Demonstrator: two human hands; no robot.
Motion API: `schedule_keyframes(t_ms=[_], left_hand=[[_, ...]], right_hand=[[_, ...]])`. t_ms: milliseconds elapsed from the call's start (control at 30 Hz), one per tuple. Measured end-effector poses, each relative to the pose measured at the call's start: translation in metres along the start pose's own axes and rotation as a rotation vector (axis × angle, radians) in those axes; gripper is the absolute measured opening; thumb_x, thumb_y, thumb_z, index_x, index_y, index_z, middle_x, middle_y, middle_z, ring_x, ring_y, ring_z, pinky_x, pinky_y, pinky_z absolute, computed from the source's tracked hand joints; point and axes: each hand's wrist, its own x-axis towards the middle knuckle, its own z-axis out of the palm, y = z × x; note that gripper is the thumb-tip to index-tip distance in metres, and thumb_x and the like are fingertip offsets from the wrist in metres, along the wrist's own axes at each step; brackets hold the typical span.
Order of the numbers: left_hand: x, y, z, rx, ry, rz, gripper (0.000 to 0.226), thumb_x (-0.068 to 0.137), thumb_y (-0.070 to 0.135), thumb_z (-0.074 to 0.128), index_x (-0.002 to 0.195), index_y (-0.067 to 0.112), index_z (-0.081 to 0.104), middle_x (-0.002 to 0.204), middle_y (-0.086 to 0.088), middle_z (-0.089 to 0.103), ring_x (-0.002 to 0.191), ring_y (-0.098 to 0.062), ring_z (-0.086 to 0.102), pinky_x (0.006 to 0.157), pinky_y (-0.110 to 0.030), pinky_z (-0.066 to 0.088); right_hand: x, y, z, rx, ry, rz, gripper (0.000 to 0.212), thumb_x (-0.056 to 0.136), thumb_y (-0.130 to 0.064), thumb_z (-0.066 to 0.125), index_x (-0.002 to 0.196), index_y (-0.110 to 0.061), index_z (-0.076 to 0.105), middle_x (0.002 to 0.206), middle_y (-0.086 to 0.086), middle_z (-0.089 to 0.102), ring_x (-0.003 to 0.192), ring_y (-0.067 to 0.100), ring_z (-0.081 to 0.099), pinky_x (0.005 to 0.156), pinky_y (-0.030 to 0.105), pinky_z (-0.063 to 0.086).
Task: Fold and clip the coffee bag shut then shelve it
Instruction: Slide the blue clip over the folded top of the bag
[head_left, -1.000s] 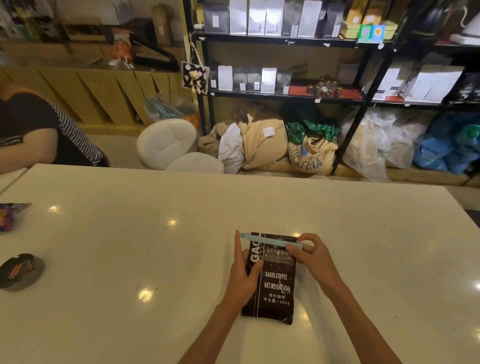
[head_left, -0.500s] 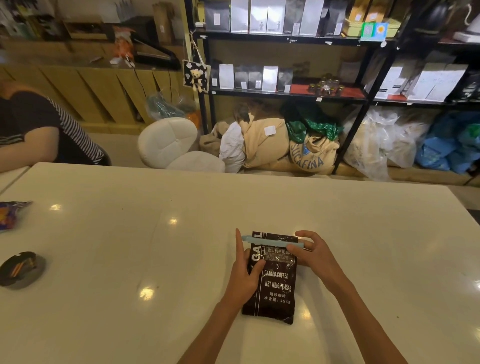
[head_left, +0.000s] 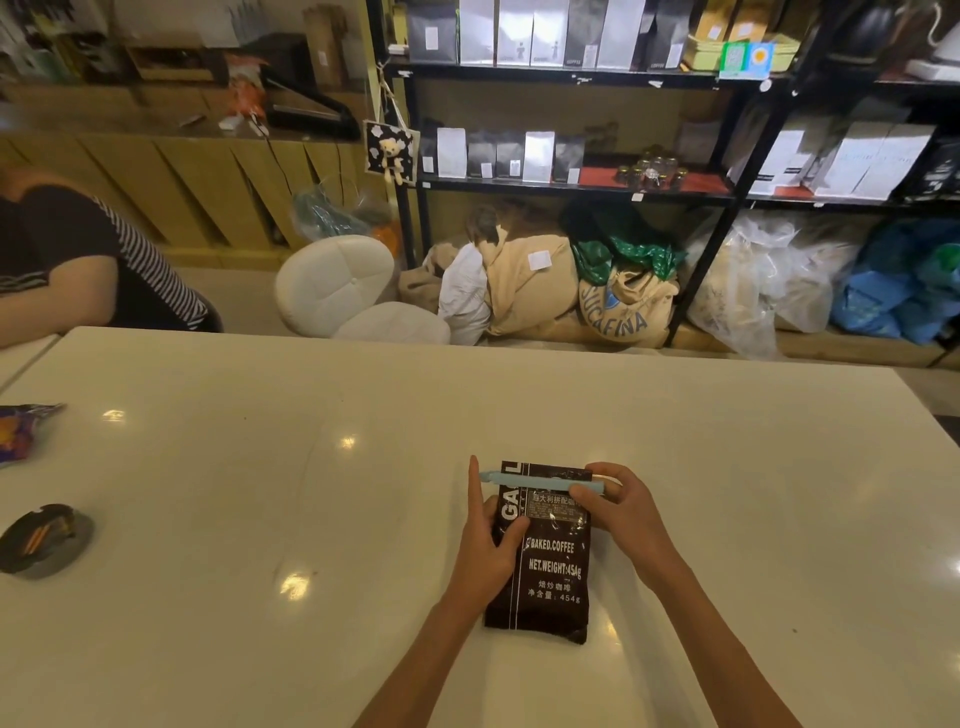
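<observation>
1. Left hand (head_left: 491, 551): on the left edge of the coffee bag (head_left: 545, 571); thumb pressed onto the bag's front near the "GA" lettering, index finger stretched straight up along the bag's left side, tip beside the left end of the clip (head_left: 540, 483). Remaining fingers hidden behind or under the bag.
2. Right hand (head_left: 621, 519): fingers curled around the right end of the clip and the bag's upper right corner; thumb on the front face, other fingers wrapped behind. Closed grip, pinching clip and bag together.
3. Far left of table (head_left: 260, 467): crumpled colourful wrapper (head_left: 23, 431) at the edge; nearer, a dark round dish (head_left: 44, 538) with something orange-brown in it. Both well apart from the bag.
4. Coffee bag: dark brown, white print "BAKED.COFFEE", "NET.WEIGHT:454g"; flat on the white table, right of centre, top end pointing away. Top edge folded over.
5. Clip: pale blue, long and thin, across the folded top from edge to edge, slightly tilted. Fully latched or not: cannot tell.
6. Behind table, left to right: seated person (head_left: 78, 270) in a dark striped top, white padded stool (head_left: 337, 280), burlap sacks (head_left: 545, 291) on the floor, black shelving (head_left: 571, 187) with standing pouches, clear and blue plastic bags (head_left: 810, 280) at far right.
</observation>
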Motion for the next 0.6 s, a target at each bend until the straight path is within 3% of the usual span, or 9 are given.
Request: schedule_keyframes(t_ms=[100,200,300,433,600], left_hand=[[0.008,0.004,-0.006,-0.083,-0.011,-0.111,0.081,0.096,0.016,0.06,0.149,0.044,0.006,0.126,-0.009,0.063,0.107,-0.021,0.071,0.083,-0.032,0.06],[0.023,0.016,-0.011,-0.094,0.088,-0.209,0.051,0.095,0.034,0.058,0.142,0.024,0.041,0.123,-0.01,0.066,0.103,-0.019,0.07,0.077,-0.025,0.059],[0.036,0.023,-0.011,-0.156,0.128,-0.244,0.036,0.094,0.025,0.063,0.126,0.008,0.062,0.11,-0.015,0.073,0.094,-0.021,0.073,0.077,-0.029,0.06],[0.04,0.023,-0.008,-0.32,0.178,-0.297,0.027,0.092,0.015,0.066,0.116,0.0,0.067,0.112,-0.028,0.071,0.095,-0.035,0.071,0.09,-0.049,0.057],[0.043,0.018,-0.003,-0.335,0.234,-0.309,0.024,0.092,0.012,0.065,0.112,-0.001,0.068,0.107,-0.028,0.073,0.091,-0.036,0.072,0.082,-0.045,0.06]], right_hand=[[0.005,0.003,0.0,-0.022,0.027,-0.013,0.041,0.082,-0.021,0.077,0.117,-0.016,0.057,0.11,0.012,0.072,0.098,0.024,0.072,0.074,0.032,0.061],[0.008,0.004,0.001,-0.036,0.033,-0.014,0.04,0.082,-0.022,0.077,0.116,-0.018,0.058,0.11,0.011,0.072,0.099,0.023,0.071,0.076,0.033,0.061],[0.009,0.002,0.002,-0.022,0.036,-0.014,0.041,0.083,-0.02,0.076,0.119,-0.014,0.057,0.109,0.01,0.072,0.098,0.023,0.071,0.077,0.032,0.06],[0.012,0.004,0.002,-0.005,0.045,0.003,0.043,0.083,-0.019,0.076,0.12,-0.012,0.056,0.109,0.011,0.072,0.098,0.024,0.071,0.078,0.035,0.06],[0.015,0.007,0.004,0.032,0.044,0.024,0.04,0.083,-0.016,0.076,0.118,-0.011,0.056,0.108,0.013,0.073,0.097,0.027,0.072,0.082,0.041,0.06]])
